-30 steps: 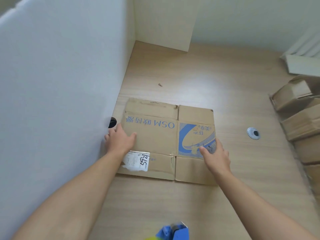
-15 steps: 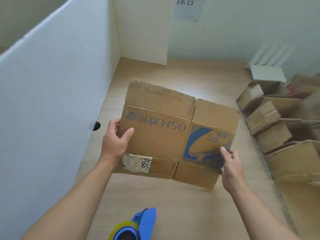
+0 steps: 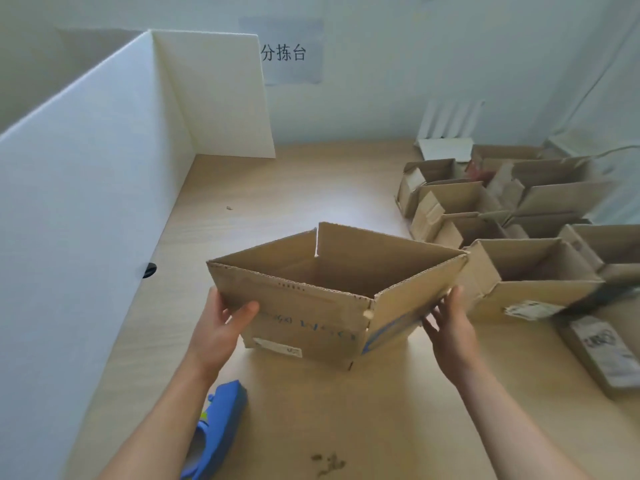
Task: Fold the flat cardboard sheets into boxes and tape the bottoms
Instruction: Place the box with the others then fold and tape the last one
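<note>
Left hand (image 3: 221, 327) gripping cardboard box (image 3: 304, 317), right hand (image 3: 450, 329) pressing its other side open-palmed, flat earlier, now opened up

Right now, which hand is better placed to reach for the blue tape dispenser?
Probably the left. The blue tape dispenser lies just below the left hand, which grips the box. The right hand rests on the box's opposite side, farther away.

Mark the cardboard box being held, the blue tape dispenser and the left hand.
cardboard box (image 3: 304, 317), head view, near printed side panel.
blue tape dispenser (image 3: 224, 418), head view, blue body.
left hand (image 3: 219, 330), head view, back of the hand.
</note>
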A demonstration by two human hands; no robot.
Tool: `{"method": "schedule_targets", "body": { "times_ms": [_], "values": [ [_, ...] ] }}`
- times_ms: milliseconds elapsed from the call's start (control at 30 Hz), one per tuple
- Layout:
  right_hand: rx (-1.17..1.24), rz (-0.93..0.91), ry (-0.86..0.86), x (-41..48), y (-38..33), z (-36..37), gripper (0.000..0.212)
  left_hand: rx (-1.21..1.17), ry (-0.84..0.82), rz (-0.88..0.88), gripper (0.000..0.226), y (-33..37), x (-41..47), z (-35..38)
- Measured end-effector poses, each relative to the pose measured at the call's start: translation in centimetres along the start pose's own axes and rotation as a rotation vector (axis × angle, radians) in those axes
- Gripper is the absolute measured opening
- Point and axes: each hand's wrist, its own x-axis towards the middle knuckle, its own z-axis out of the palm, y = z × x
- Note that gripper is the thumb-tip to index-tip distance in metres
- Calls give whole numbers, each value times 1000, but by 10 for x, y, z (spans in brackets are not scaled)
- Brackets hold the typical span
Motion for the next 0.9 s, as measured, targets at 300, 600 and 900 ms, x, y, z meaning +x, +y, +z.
{"method": "schedule_targets", "body": {
  "times_ms": [300,600,900],
  "values": [
    [-235,-63,-67,-15,-12,9,48,352,-106,89,72,18,-40,63],
    [-482,-84,-333,-24,-38,-12,81,456,-261,123,54,29,-55,39],
    [-538,-150,-338,-1,-43,-1,76,457,-217,137,62,32,-70,31]
  ]
}}
